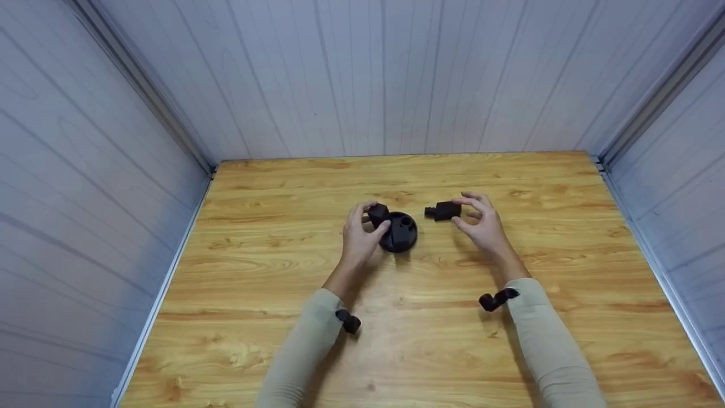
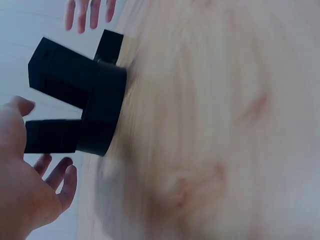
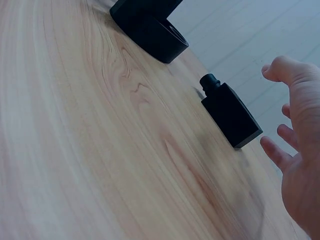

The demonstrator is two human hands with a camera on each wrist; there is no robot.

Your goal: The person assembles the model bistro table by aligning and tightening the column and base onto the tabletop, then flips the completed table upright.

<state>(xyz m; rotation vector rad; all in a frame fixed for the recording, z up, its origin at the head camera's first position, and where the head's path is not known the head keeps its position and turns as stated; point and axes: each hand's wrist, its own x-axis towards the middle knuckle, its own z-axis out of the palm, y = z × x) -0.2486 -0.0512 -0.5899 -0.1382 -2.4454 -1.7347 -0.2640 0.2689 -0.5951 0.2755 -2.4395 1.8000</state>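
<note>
A black round base (image 1: 399, 245) sits on the wooden table, a round hole showing in its top. A black block (image 1: 378, 213) stands up at its left edge. My left hand (image 1: 360, 238) is around this block, thumb and fingers on opposite sides; in the left wrist view a gap shows between thumb and block. A wider black block (image 2: 60, 70) also rises from the base. To the right lies another black block (image 3: 231, 117) with a round neck pointing left. My right hand (image 1: 481, 224) is beside its far end, fingers spread and apart from it in the right wrist view.
The wood-grain table (image 1: 272, 272) is bounded by a white panel wall (image 1: 351, 79) at the back and panels on both sides. Small black devices (image 1: 498, 299) are strapped at both sleeve cuffs.
</note>
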